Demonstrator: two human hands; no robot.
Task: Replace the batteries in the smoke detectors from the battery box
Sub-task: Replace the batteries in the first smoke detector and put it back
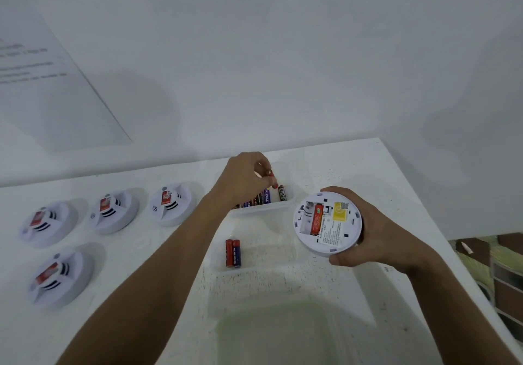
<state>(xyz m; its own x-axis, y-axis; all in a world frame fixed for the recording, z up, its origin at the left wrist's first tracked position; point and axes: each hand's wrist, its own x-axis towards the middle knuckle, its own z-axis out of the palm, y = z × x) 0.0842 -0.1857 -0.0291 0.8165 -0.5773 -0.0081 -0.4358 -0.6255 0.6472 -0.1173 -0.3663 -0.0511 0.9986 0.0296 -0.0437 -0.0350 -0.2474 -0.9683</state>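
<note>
My right hand [379, 234] grips a white smoke detector [328, 223] turned back-side up above the table. Its battery bay is uncovered, with one red battery [317, 220] in it beside a yellow sticker. My left hand [246, 180] reaches into the clear battery box [291, 203] at the back, fingers curled down onto the row of batteries [266, 196]. Whether it pinches one is hidden by the hand. One dark battery [281, 193] leans apart at the box's right end.
A second clear tray [283, 251] in front of the box holds two red-and-blue batteries [233, 252]. A larger clear container [268, 333] sits nearest me. Several white smoke detectors [172, 203] lie face up at left. The table's right edge [441, 223] drops off.
</note>
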